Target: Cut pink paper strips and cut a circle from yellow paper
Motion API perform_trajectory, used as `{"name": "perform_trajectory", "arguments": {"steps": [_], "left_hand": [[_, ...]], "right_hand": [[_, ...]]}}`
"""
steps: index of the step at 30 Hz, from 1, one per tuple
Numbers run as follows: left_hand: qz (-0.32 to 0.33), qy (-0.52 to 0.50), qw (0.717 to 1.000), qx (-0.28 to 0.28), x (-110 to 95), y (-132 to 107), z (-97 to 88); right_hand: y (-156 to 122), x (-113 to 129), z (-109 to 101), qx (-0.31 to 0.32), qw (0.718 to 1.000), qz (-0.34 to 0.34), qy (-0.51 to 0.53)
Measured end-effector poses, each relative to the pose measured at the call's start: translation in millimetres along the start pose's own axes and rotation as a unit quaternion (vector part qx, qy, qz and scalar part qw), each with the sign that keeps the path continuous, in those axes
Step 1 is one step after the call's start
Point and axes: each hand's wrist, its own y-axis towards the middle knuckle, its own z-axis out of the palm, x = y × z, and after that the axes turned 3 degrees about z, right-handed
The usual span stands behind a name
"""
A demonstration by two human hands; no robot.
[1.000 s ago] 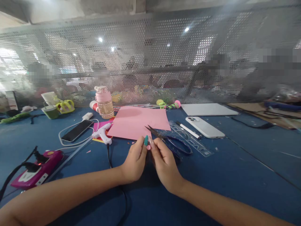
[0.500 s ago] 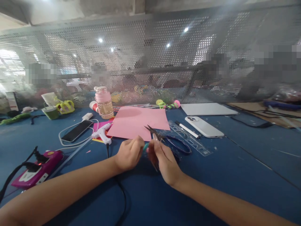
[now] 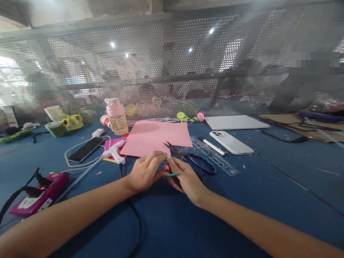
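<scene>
My left hand (image 3: 146, 172) and my right hand (image 3: 191, 182) meet above the blue table, fingertips nearly touching. Between them shows a small pink piece (image 3: 167, 167), perhaps folded paper, mostly hidden by my right fingers, which are curled round it. A thin teal strip (image 3: 172, 175) runs from my left thumb tip across to my right hand. My left fingers are bent over the top of the pink piece. Just beyond my right hand lie scissors (image 3: 185, 156) with dark blue handles, blades apart. A pink sheet of paper (image 3: 158, 138) lies beyond both hands.
Left of the sheet are a white glue gun (image 3: 115, 152), a black phone (image 3: 86, 149), a pink-capped bottle (image 3: 117, 116) and a magenta power strip (image 3: 40, 193). At right lie a clear stencil ruler (image 3: 223, 163), a white marker (image 3: 213, 146) and a white phone (image 3: 232, 142). A perforated screen (image 3: 161, 53) stands behind.
My left fingers have opened out from a fist and reach over the pink piece towards my right fingertips. The teal strip now lies lower and flatter. The view has shifted slightly.
</scene>
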Motion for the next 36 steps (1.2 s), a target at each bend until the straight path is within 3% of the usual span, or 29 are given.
{"name": "perform_trajectory", "arguments": {"steps": [8, 11, 15, 17, 21, 27, 36], "left_hand": [[-0.01, -0.019, 1.0, -0.015, 1.8, -2.9, 1.9], [-0.011, -0.063, 0.997, -0.033, 2.2, -2.5, 1.6], [-0.015, -0.075, 0.997, -0.026, 1.8, -2.7, 1.9], [-0.007, -0.04, 0.999, -0.01, 1.0, -2.7, 2.0], [0.013, 0.035, 0.999, 0.021, -1.0, -1.7, 1.6], [0.021, 0.057, 0.997, 0.04, -2.5, -1.1, 2.3], [0.025, 0.036, 0.996, 0.073, -2.5, 0.2, 4.9]], "right_hand": [[-3.7, -1.1, 3.6, -0.007, 0.998, -0.023, -0.063], [-5.0, -0.3, -1.9, -0.028, 0.984, -0.1, -0.147], [-4.7, 2.2, -9.9, -0.033, 0.94, -0.197, -0.277], [-3.9, 1.4, -10.3, -0.026, 0.94, -0.188, -0.283], [-1.9, -3.9, -4.3, -0.02, 0.972, -0.11, -0.206], [-1.2, -4.6, 3.7, -0.031, 0.995, 0.002, -0.093], [0.3, -5.6, 4.4, -0.065, 0.996, -0.025, -0.055]]}}
